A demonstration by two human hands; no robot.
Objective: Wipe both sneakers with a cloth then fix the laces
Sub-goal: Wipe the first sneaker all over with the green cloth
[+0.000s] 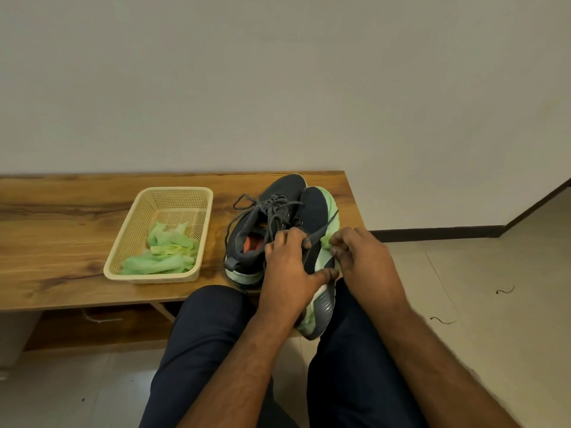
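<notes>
Near sneaker (315, 242) tipped on its side at the table (61, 242) edge, half over the lap, probably so the lace (321, 228) side faces up. Left hand (290, 267) gripping the shoe, fingertips apparently pinching lace. Right hand (361, 257) pinching lace by the green sole (hard to tell exactly). Other sneaker (256, 230) upright behind. Cloth (163, 251) parked in the basket (123, 230). Wood-grain top, plain wall, tiled floor.

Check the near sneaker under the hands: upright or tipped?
Tipped. The near sneaker lies on its side, green sole edge and grey outsole facing right, heel off the bench edge; the far sneaker stands upright.
</notes>
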